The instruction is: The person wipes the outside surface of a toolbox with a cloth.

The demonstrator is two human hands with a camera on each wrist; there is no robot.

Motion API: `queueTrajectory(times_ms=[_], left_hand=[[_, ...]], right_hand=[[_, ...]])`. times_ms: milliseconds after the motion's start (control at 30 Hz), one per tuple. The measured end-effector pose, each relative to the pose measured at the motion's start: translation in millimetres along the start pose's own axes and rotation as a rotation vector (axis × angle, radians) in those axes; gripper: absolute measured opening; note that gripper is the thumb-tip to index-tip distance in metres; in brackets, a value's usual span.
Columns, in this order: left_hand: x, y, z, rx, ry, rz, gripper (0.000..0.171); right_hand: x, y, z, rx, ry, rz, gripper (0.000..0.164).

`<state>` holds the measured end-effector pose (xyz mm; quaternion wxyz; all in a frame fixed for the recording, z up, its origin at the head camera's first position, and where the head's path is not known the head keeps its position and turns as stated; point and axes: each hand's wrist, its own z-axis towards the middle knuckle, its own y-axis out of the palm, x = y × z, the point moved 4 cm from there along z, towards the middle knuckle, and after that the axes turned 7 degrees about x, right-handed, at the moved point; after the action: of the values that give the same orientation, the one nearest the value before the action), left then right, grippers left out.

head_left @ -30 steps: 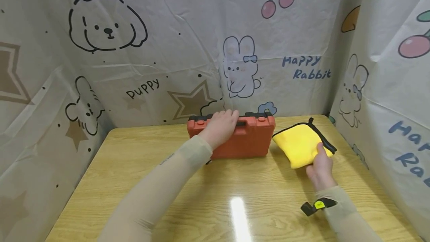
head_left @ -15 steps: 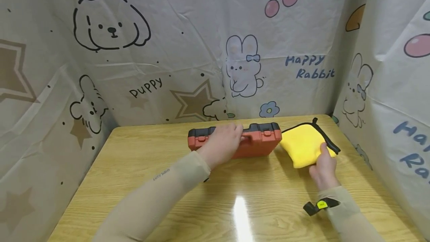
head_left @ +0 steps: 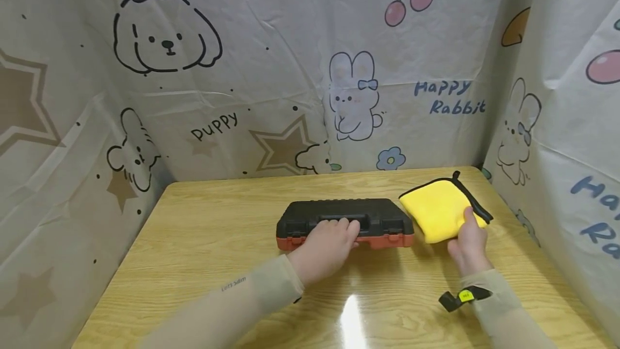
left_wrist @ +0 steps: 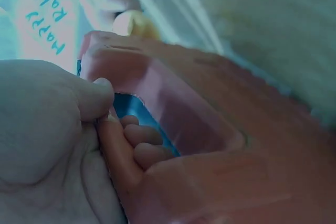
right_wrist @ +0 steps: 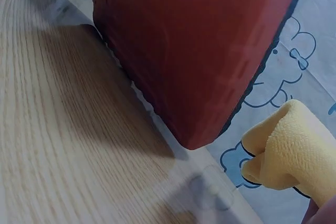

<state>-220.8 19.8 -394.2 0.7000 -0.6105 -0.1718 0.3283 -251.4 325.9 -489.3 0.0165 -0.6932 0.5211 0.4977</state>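
Note:
My left hand (head_left: 325,251) grips the handle (left_wrist: 119,153) of a plastic tool case (head_left: 356,208), black on one side and red on the other. Its fingers curl through the handle opening in the left wrist view. The case leans with its black side up and its handle edge toward me. From the right wrist, the red side (right_wrist: 194,51) shows above the wooden tabletop, casting a shadow on it. To the right, my right hand (head_left: 469,246) pinches a folded yellow cloth (head_left: 436,211) with black edging, thumb on top. The cloth is beside the case's right end.
The wooden table (head_left: 203,220) runs back to a patterned cloth wall (head_left: 271,69). Similar sheets hang at the left and the right (head_left: 571,139). A black strap with a yellow tag (head_left: 466,296) is on the right wrist.
The left hand has brought the case's handle edge down and toward me, tipping it from standing with the red side facing me to black side up. The right hand and cloth have hardly moved.

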Motion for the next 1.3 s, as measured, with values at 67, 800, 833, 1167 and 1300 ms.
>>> queueTrajectory(times_ms=[67,800,833,1167,1300], left_hand=[[3.7,8.3,-3.9,0.004,0.005,-0.003,0.023],[39.0,59.8,-22.9,-0.007,-0.01,0.151,0.016],[39.5,61.1,-23.5,-0.01,-0.013,0.146,0.018],[44.7,72.2,-25.0,-0.03,-0.023,0.146,0.01],[46.2,74.2,-25.5,-0.013,-0.007,0.151,0.004]], right_hand=[[0.2,0.3,0.1,0.002,-0.002,0.001,0.065],[2.4,0.3,0.9,0.001,0.015,-0.03,0.064],[2.6,0.5,0.8,0.001,0.018,-0.027,0.063],[3.5,1.3,-1.0,-0.007,0.025,-0.025,0.064],[4.1,0.9,-0.9,-0.005,0.027,-0.025,0.063]])
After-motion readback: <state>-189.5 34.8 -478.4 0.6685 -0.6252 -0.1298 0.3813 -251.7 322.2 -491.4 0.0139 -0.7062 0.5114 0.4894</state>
